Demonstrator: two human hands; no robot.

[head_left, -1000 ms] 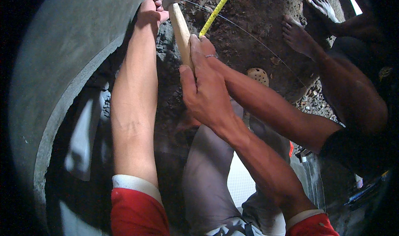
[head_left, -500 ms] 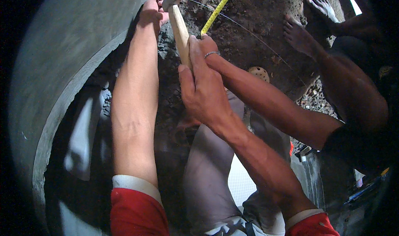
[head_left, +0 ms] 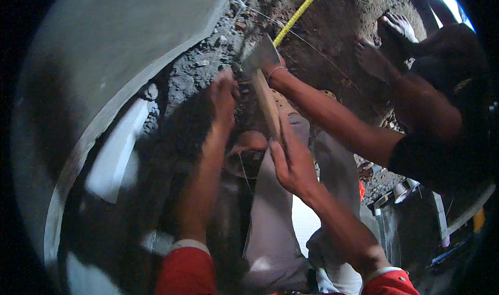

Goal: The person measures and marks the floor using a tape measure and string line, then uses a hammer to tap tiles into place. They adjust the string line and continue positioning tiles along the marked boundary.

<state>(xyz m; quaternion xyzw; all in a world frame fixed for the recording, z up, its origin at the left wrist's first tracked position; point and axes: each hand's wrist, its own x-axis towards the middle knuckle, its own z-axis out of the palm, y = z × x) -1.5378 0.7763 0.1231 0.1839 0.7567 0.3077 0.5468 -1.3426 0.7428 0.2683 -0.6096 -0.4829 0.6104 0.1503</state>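
Observation:
My right hand [head_left: 296, 165] is closed round the wooden handle of a tool with a flat grey metal head [head_left: 262, 56]. The handle slants up and away, with the head over a co-worker's hand [head_left: 273, 66] and partly hiding it. That hand is at the near end of a yellow measuring tape [head_left: 299, 15]. My left hand [head_left: 224, 95], blurred by motion, hovers over rubble left of the tool; its fingers are too smeared to read. A thin string [head_left: 317, 53] runs over the dirt beyond both hands.
A grey plastered curved wall [head_left: 130, 40] borders the left. Broken rubble [head_left: 195, 69] lies along its foot. The co-worker's bare foot [head_left: 371, 56] and bent leg are at right. A reddish-brown rounded object [head_left: 249, 140] lies beside my trouser leg [head_left: 270, 206].
My left hand has drawn back toward me from beside the wall and string. The tool in my right hand has come down and right. The view has shifted, showing more rubble.

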